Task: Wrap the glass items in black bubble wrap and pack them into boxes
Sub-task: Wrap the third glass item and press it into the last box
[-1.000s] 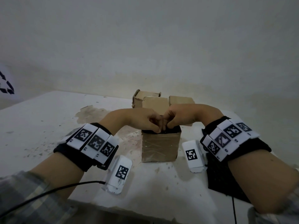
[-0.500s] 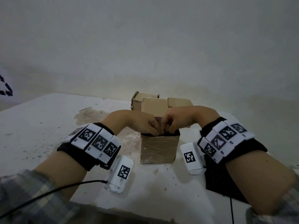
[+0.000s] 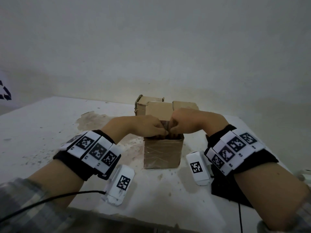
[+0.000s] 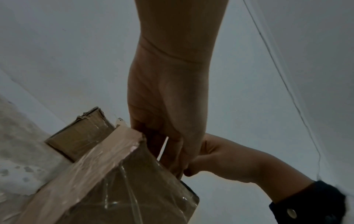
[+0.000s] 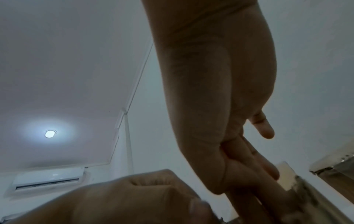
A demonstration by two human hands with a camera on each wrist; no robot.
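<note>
Currently open cardboard box (image 3: 162, 153) at table (image 3: 50, 132) centre, dark wrapped bundle inside at mouth, mostly hidden. Left hand (image 3: 148, 127) and right hand (image 3: 182, 124) meet over opening, fingers curled, reaching in; whether they grip wrap, cannot tell. Judged: wrapping done, insertion nearly finished; flaps unclosed. Two more boxes (image 3: 148, 105) behind; black bubble wrap sheet (image 3: 225, 190) under right forearm.

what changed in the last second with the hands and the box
Little changed. Both hands, left hand and right hand, stayed together over the mouth of the open box, fingers tucked in; a black edge seen there earlier is now barely visible. The box, the boxes behind and the black sheet stayed put.
</note>
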